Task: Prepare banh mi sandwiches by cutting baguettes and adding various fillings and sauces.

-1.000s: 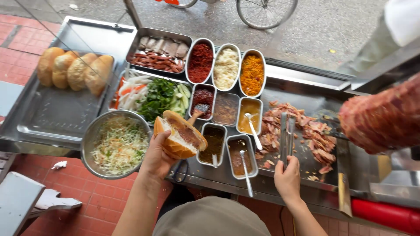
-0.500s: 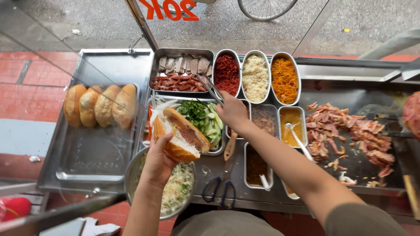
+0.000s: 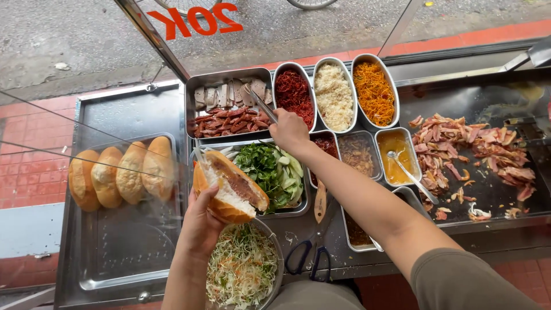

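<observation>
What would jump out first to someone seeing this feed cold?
The left hand holds a split sandwich roll over a bowl of shredded salad at centre bottom. The right hand reaches up with metal tongs into the tray of sliced meats. Bright tubs of red, white and orange toppings line the top, with chopped meat spread on the griddle at right.

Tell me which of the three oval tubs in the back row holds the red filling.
The leftmost oval tub, beside the sliced-meat tray and closest to the right hand. The middle one holds pale shreds, the right one orange.
</observation>
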